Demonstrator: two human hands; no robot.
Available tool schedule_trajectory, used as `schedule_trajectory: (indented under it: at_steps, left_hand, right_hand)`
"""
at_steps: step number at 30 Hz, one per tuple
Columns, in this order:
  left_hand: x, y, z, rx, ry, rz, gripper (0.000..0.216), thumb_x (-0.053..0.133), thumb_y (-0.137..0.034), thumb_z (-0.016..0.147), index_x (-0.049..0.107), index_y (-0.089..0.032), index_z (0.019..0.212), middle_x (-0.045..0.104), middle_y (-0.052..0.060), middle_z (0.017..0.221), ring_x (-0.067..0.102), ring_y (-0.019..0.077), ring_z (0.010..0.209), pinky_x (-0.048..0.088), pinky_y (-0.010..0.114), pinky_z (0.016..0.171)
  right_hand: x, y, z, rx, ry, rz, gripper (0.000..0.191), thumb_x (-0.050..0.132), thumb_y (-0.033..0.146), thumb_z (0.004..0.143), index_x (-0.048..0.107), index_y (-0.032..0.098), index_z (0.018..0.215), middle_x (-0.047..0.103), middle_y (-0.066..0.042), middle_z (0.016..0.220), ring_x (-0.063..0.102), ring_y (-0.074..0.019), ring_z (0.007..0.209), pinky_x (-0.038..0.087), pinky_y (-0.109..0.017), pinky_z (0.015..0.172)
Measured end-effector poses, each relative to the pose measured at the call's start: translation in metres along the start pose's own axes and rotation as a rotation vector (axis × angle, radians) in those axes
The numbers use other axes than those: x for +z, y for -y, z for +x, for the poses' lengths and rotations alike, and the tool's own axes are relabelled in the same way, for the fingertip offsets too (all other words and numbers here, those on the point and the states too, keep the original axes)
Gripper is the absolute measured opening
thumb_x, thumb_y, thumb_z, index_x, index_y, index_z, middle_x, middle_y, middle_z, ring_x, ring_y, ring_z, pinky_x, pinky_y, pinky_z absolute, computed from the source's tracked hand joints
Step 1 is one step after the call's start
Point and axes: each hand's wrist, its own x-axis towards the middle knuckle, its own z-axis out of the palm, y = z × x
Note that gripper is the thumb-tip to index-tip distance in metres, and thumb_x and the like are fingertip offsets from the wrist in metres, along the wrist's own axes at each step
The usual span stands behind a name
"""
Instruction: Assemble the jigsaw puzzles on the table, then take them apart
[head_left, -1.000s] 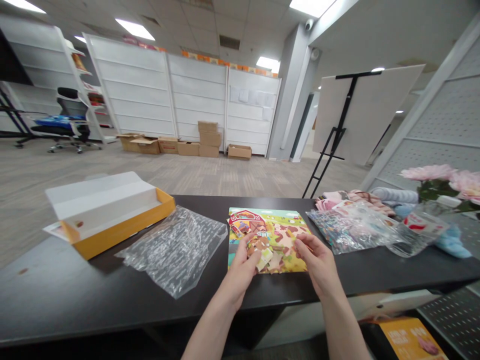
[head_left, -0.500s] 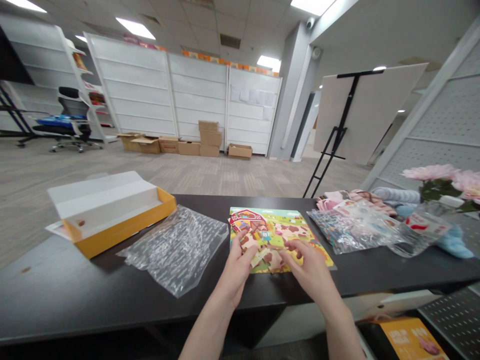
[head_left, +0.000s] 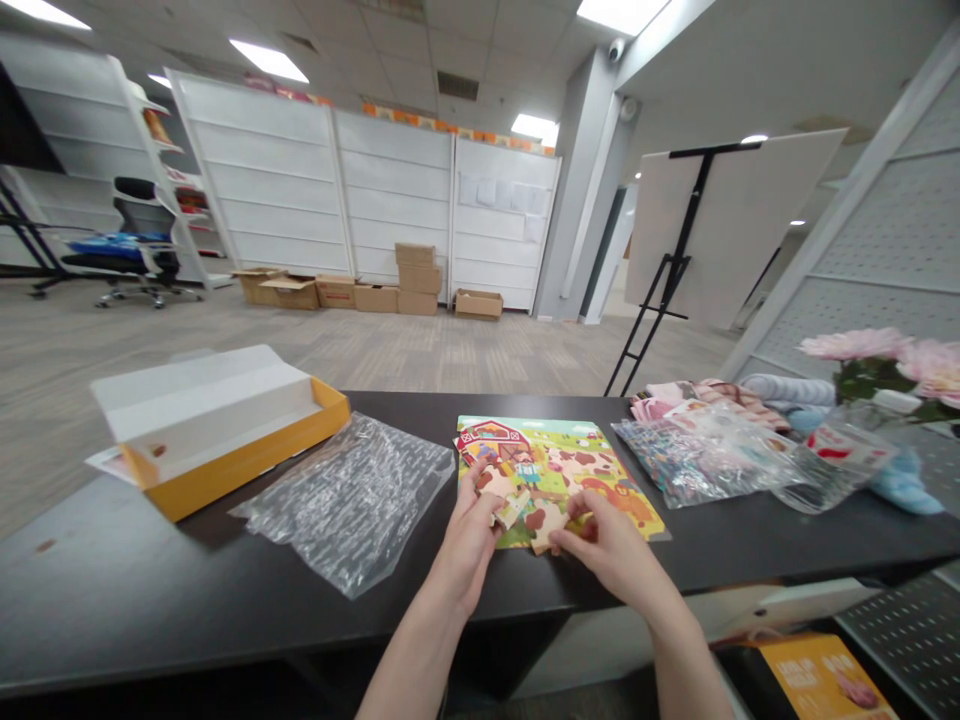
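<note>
Holding a small stack of flat printed jigsaw pieces (head_left: 510, 510) between thumb and fingers, the left hand (head_left: 466, 535) lies over the lower left of a rectangular, brightly coloured farm picture with a red barn and brown-spotted cows (head_left: 574, 455), at about eight o'clock from its middle. At five o'clock, the right hand (head_left: 609, 540) is narrow, its thumb and forefinger drawn close at the right edge of a cream, brown-spotted piece (head_left: 544, 525) by the near edge of the picture; whether they grip it or merely touch it, I cannot tell. The farm picture lies flat on the black bench (head_left: 480, 590), in front of the person. At nine o'clock, just beside it, a crinkled clear plastic bag (head_left: 356, 515) is spread out, and beyond that, the same way, stands an open yellow box with a white inside (head_left: 251, 470). At three o'clock lies a clear packet with multicoloured contents (head_left: 671, 470), near a pale blue cloth (head_left: 910, 490) and pink flowers with green leaves (head_left: 859, 347). Past the bench, a white board on a black easel (head_left: 731, 230) stands at one o'clock, and brown cardboard boxes (head_left: 418, 280) sit on the floor at eleven.
</note>
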Motion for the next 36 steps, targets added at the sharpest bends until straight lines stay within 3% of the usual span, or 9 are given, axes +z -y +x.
schedule_trajectory:
  at_steps: [3,8,11,14,19,22,26,32,36]
  left_hand:
    - [0.0,-0.001,0.001,-0.012,-0.011,-0.001,0.075,0.063,-0.015,0.074,0.045,-0.027,0.145,0.065,0.009,0.133,0.07,0.0184,0.1,0.053,0.03,0.087]
    - [0.001,-0.002,0.0,-0.018,-0.009,-0.02,0.066,0.072,-0.031,0.082,0.049,-0.027,0.143,0.067,0.01,0.132,0.071,0.0211,0.103,0.053,0.031,0.087]
    - [0.002,0.0,-0.002,-0.022,0.038,-0.016,0.063,0.075,-0.043,0.084,0.051,-0.027,0.14,0.066,0.01,0.134,0.071,0.0221,0.106,0.052,0.03,0.087]
    - [0.004,0.004,-0.005,-0.045,0.098,0.027,0.065,0.076,-0.043,0.084,0.049,-0.027,0.142,0.067,0.011,0.132,0.07,0.0225,0.106,0.052,0.031,0.088]
    - [0.002,0.004,-0.008,-0.022,0.159,0.168,0.076,0.07,-0.02,0.079,0.041,-0.026,0.149,0.067,0.01,0.128,0.068,0.0224,0.111,0.05,0.032,0.095]
    - [-0.001,-0.002,-0.008,-0.009,0.174,0.216,0.079,0.067,-0.02,0.076,0.04,-0.025,0.149,0.068,0.01,0.125,0.066,0.0236,0.112,0.049,0.032,0.097]
    - [-0.002,-0.005,-0.008,-0.018,0.148,0.252,0.08,0.065,-0.02,0.074,0.038,-0.025,0.149,0.067,0.009,0.122,0.066,0.0236,0.109,0.05,0.032,0.092]
    - [-0.002,0.009,-0.004,0.105,0.138,0.393,0.065,0.06,-0.019,0.081,0.046,-0.026,0.143,0.068,0.008,0.124,0.063,0.0248,0.116,0.046,0.034,0.1]
    - [-0.003,-0.003,-0.012,0.181,0.165,0.497,0.057,0.061,-0.021,0.086,0.051,-0.025,0.142,0.065,0.01,0.134,0.06,0.027,0.123,0.042,0.038,0.108]
  right_hand:
    - [-0.007,-0.004,0.003,0.001,0.054,0.293,0.03,0.066,0.051,0.088,0.055,0.024,0.083,0.07,-0.002,0.076,0.069,-0.0218,0.071,0.05,-0.032,0.066]
    - [-0.018,0.004,0.005,0.022,-0.191,0.488,0.043,0.078,0.061,0.077,0.06,0.022,0.081,0.072,-0.005,0.075,0.067,-0.0201,0.067,0.046,-0.028,0.057]
    - [-0.011,0.018,0.004,0.044,-0.249,0.589,0.044,0.08,0.06,0.075,0.062,0.021,0.085,0.072,-0.004,0.073,0.061,-0.0165,0.059,0.042,-0.026,0.051]
    - [0.006,0.031,0.004,0.006,-0.233,0.565,0.044,0.079,0.061,0.075,0.064,0.021,0.084,0.072,-0.005,0.073,0.063,-0.018,0.061,0.047,-0.028,0.055]
    - [0.025,0.037,0.005,-0.016,-0.232,0.346,0.041,0.075,0.061,0.079,0.066,0.021,0.086,0.071,-0.006,0.08,0.066,-0.0208,0.067,0.051,-0.031,0.059]
    - [0.027,0.034,0.005,0.007,-0.11,0.468,0.046,0.077,0.06,0.077,0.062,0.023,0.099,0.072,-0.006,0.096,0.071,-0.0229,0.081,0.057,-0.032,0.065]
    - [0.029,0.031,0.004,-0.023,0.091,0.624,0.048,0.074,0.056,0.083,0.053,0.026,0.114,0.074,-0.003,0.094,0.072,-0.0216,0.087,0.059,-0.035,0.078]
    - [0.035,0.032,0.006,-0.016,0.025,0.666,0.051,0.078,0.055,0.08,0.054,0.027,0.114,0.073,-0.003,0.095,0.073,-0.0211,0.083,0.059,-0.033,0.076]
    - [0.035,0.037,0.006,0.004,0.008,0.702,0.055,0.081,0.055,0.076,0.055,0.027,0.115,0.073,-0.004,0.095,0.073,-0.0218,0.083,0.059,-0.033,0.075]
